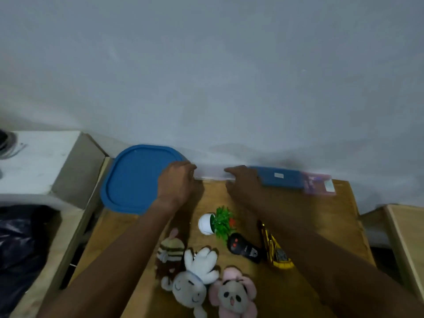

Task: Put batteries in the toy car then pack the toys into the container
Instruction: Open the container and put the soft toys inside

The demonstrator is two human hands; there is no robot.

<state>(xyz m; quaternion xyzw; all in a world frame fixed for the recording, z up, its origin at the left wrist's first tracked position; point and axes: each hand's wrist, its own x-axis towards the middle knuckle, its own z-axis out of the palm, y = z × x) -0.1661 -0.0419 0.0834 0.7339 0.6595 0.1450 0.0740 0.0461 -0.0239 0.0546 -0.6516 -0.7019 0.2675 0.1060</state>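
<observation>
grey wall fills the upper half, wooden desk (321,226) below it pushed against the wall. far left: white block-like surface (41,161) with a dark bag (20,244) under it. blue lid (133,180) sits at the desk's back-left corner, overhanging the edge. left hand (177,182) lies over the lid's right side, fingers curled onto the left end of a clear container (211,174) at the wall; looks like a grasp, motion blur keeps it from being certain. right hand (243,182) is at the container's right end, fingers bent around it, same caveat. just right of that hand, a blue box (282,180) and a purplish packet (319,183), both blurred, contents unreadable. front of desk, between the forearms: striped brown plush (169,251), white bunny plush (195,281), small white pot with green plastic plant (215,223) tipped on its side, pink-eared panda plush (234,294), black remote (243,249) with red buttons, then yellow toy car (275,251) partly hidden under the right forearm. plush toys touch each other; remote sits just beside the car. batteries not identifiable.
</observation>
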